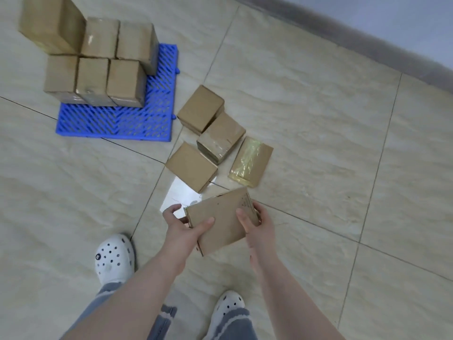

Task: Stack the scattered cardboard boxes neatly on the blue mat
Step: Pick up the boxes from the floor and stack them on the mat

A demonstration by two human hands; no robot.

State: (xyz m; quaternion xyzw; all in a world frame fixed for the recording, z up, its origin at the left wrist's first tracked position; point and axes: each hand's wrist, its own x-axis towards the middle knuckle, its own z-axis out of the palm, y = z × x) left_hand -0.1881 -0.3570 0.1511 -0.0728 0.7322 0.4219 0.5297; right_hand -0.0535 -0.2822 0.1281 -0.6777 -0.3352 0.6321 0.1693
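Box [221, 220] held flat above the floor [318, 119], just ahead of the white clogs [114, 257], pinched at both ends: left hand [182, 223] with thumb on top and fingers curled round the near-left edge, right hand [257, 223] with thumb on top and fingers wrapped over the right edge. Well apart from the blue mat [117, 122], up and to the left, already carrying a stack [98, 62] along its back and left side. Likely to slip if either grip eases, since only edges are held. Four loose boxes [213, 138] lying between here and the mat, easy to kick or trip on. Risk of nudging the stack on set-down; its tall box [50, 23] at back left looks prone to tipping. Bare mat only at front and right, so an overhanging or crooked placement possible.
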